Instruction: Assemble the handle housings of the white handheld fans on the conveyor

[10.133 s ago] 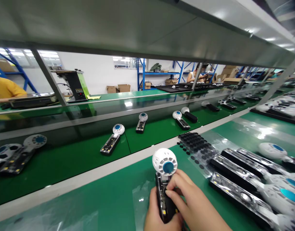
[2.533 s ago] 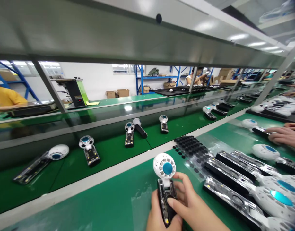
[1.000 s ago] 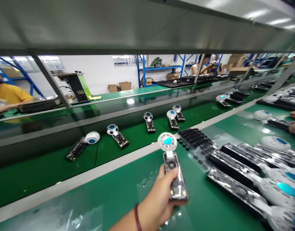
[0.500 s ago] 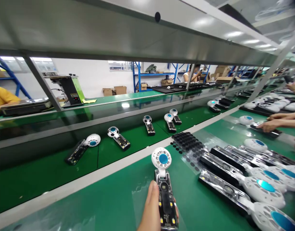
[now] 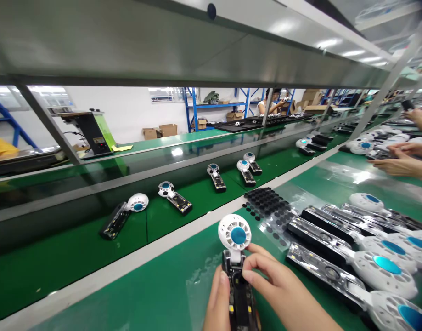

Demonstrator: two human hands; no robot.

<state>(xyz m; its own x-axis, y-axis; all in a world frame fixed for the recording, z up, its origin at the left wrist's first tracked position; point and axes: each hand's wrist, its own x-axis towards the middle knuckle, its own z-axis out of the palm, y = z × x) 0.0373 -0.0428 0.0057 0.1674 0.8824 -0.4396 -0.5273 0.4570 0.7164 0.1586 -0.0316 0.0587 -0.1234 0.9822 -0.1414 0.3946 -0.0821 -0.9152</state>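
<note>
Where the head view looks down at the near edge of the green worktop [image 5: 155,299], a handheld fan unit [image 5: 235,266] stands upright between two bare hands, its round white head with a blue centre uppermost and its black open handle below. Left hand [image 5: 216,303]: wrapped about the left side of the handle, thumb lying along its edge, fingers closed around the body. Right hand [image 5: 271,287]: thumb and forefinger pinched together on the upper part of the handle, just below the white neck; whether anything small lies between the fingertips cannot be told. Just right of the hands: a row of like units [image 5: 351,257] lying flat side by side, black handles toward the conveyor, white heads toward the right. Beyond them, near the white strip at the worktop's far edge: a clear sheet bearing black round pads [image 5: 267,204]. On the conveyor belt [image 5: 76,248] behind the strip: five more fan units [image 5: 216,175] spaced apart, lying at varied angles. Far right: a co-worker's hands [image 5: 400,163] over other white units. Far left, beyond the belt: a person's yellow sleeve [image 5: 0,147], and a black-and-green machine [image 5: 92,133]. Overhead: a grey metal shelf [image 5: 162,46].
</note>
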